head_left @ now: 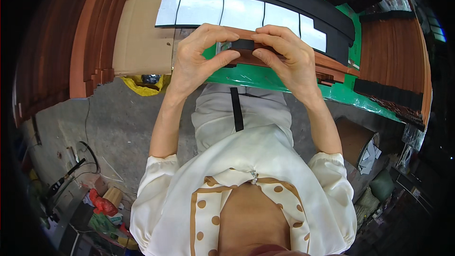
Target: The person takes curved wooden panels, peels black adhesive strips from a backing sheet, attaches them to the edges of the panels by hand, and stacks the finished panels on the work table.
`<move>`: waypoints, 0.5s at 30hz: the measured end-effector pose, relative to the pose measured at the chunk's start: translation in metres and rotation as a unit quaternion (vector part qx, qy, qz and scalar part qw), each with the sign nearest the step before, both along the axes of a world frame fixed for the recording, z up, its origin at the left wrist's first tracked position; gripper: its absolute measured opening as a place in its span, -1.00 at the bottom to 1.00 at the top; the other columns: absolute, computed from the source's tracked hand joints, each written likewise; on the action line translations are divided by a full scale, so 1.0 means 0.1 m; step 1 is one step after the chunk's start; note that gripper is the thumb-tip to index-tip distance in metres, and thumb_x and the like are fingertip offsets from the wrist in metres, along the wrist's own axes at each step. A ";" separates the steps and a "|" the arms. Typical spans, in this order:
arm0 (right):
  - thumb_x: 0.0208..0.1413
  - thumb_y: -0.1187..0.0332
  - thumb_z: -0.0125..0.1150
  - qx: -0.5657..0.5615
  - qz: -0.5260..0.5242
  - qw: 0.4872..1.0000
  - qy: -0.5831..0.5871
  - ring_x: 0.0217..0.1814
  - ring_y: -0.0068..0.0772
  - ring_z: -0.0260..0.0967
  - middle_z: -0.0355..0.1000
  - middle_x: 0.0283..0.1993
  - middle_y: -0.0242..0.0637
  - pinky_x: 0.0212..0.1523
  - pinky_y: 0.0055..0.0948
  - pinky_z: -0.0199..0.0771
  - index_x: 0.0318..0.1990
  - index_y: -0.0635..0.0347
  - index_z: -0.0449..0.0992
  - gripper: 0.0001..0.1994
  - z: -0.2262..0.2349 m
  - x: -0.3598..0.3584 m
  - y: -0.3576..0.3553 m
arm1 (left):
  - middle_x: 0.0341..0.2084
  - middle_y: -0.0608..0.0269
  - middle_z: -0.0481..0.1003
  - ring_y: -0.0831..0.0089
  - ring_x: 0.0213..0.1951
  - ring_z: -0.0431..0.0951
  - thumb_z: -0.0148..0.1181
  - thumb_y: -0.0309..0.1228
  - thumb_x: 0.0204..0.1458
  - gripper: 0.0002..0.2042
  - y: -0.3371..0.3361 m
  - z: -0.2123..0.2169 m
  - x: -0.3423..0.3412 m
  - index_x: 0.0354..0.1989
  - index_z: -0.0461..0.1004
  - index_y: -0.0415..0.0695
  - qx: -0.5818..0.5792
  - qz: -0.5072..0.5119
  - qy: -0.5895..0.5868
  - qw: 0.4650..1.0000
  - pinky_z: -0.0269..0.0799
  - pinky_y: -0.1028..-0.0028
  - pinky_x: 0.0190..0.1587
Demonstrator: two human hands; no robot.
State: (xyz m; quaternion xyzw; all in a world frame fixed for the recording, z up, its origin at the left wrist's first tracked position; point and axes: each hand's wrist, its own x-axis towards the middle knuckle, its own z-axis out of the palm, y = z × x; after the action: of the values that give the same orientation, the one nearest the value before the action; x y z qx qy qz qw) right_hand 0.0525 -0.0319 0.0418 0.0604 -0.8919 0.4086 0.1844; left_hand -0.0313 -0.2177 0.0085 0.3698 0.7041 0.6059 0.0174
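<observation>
Both hands meet at the near edge of the work surface. Between their fingertips is a short black band [243, 44], lying across reddish-brown wooden strips [246, 59]. My left hand [196, 56] is curled, with thumb and index finger closed at the band's left end, beside a small clear piece. My right hand [291, 57] is curled the same way at the right end, its fingers over the brown strip. The exact contact under the fingertips is partly hidden. Just beyond the hands lie black strips with white, glossy rectangular faces [241, 9].
Green sheeting [251, 74] covers the surface's near edge. Cardboard [142, 42] and stacked brown mouldings [95, 33] are at left, more brown strips with black-wrapped ends [393, 52] at right. A yellow bag [146, 85] hangs by the edge; a bin [358, 142] stands on the floor.
</observation>
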 end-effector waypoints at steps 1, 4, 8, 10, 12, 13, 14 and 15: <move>-0.11 0.52 0.32 0.000 0.000 1.000 0.004 -0.37 -0.40 0.44 0.47 -0.19 -0.27 -0.40 -0.49 0.46 -0.24 0.27 0.56 -0.78 0.00 0.01 0.00 | -0.28 0.19 0.51 0.39 -0.22 0.51 0.33 -0.55 -0.15 -0.77 0.00 0.01 0.01 -0.25 0.55 -0.22 -0.006 -0.007 -0.005 1.000 0.40 0.49 -0.18; -0.14 0.52 0.33 0.012 -0.014 1.000 0.020 -0.34 -0.35 0.45 0.48 -0.21 -0.27 -0.37 -0.47 0.48 -0.27 0.25 0.56 -0.79 -0.02 0.02 0.00 | -0.29 0.18 0.48 0.42 -0.21 0.48 0.32 -0.58 -0.15 -0.78 0.04 0.04 0.02 -0.27 0.54 -0.26 -0.018 -0.011 -0.001 1.000 0.36 0.51 -0.15; -0.17 0.49 0.31 0.034 -0.021 0.997 0.066 -0.27 -0.27 0.45 0.48 -0.25 -0.30 -0.31 -0.39 0.49 -0.30 0.18 0.54 -0.80 -0.07 0.01 -0.03 | -0.29 0.18 0.46 0.42 -0.25 0.46 0.26 -0.62 -0.12 -0.82 0.07 0.09 0.10 -0.28 0.54 -0.27 -0.034 0.005 -0.008 0.999 0.34 0.50 -0.18; -0.19 0.49 0.30 0.050 -0.027 0.993 0.099 -0.28 -0.30 0.43 0.47 -0.25 -0.33 -0.33 -0.40 0.47 -0.32 0.17 0.52 -0.80 -0.14 -0.01 -0.03 | -0.30 0.15 0.43 0.37 -0.28 0.44 0.21 -0.66 -0.11 -0.78 0.08 0.08 0.10 -0.24 0.54 -0.21 -0.069 0.006 0.037 0.997 0.34 0.46 -0.20; -0.19 0.49 0.30 0.054 -0.039 0.992 0.107 -0.28 -0.30 0.43 0.47 -0.25 -0.33 -0.33 -0.41 0.47 -0.32 0.18 0.52 -0.80 -0.15 0.00 -0.03 | -0.30 0.13 0.42 0.32 -0.27 0.44 0.20 -0.67 -0.14 -0.75 0.09 0.07 0.11 -0.23 0.55 -0.18 -0.111 0.018 0.129 0.985 0.34 0.43 -0.21; -0.20 0.49 0.30 0.051 -0.038 0.991 0.114 -0.28 -0.30 0.43 0.47 -0.24 -0.34 -0.33 -0.41 0.47 -0.32 0.19 0.52 -0.80 -0.15 0.01 -0.02 | -0.30 0.11 0.42 0.27 -0.26 0.44 0.20 -0.67 -0.16 -0.71 0.10 0.07 0.11 -0.21 0.55 -0.15 -0.155 0.043 0.219 0.962 0.35 0.41 -0.22; -0.19 0.49 0.30 0.056 -0.023 0.992 0.114 -0.28 -0.29 0.42 0.47 -0.23 -0.34 -0.30 -0.41 0.48 -0.29 0.18 0.52 -0.78 -0.12 0.00 0.00 | -0.27 0.10 0.42 0.20 -0.23 0.43 0.20 -0.67 -0.19 -0.68 0.10 0.04 0.13 -0.20 0.56 -0.10 -0.157 0.060 0.251 0.953 0.35 0.36 -0.21; -0.19 0.49 0.30 0.059 -0.028 0.991 0.114 -0.28 -0.29 0.42 0.47 -0.23 -0.34 -0.30 -0.41 0.48 -0.29 0.18 0.52 -0.78 -0.10 0.02 0.03 | -0.27 0.10 0.42 0.20 -0.23 0.43 0.20 -0.67 -0.19 -0.68 0.10 0.05 0.14 -0.20 0.56 -0.10 -0.153 0.055 0.252 0.954 0.35 0.36 -0.21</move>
State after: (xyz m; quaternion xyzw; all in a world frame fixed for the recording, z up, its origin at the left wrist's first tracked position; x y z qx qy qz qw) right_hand 0.0542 -0.0293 0.0315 0.0925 -0.8886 0.3407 0.2928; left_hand -0.0176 -0.2072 0.0136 0.4640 0.7892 0.3782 -0.1376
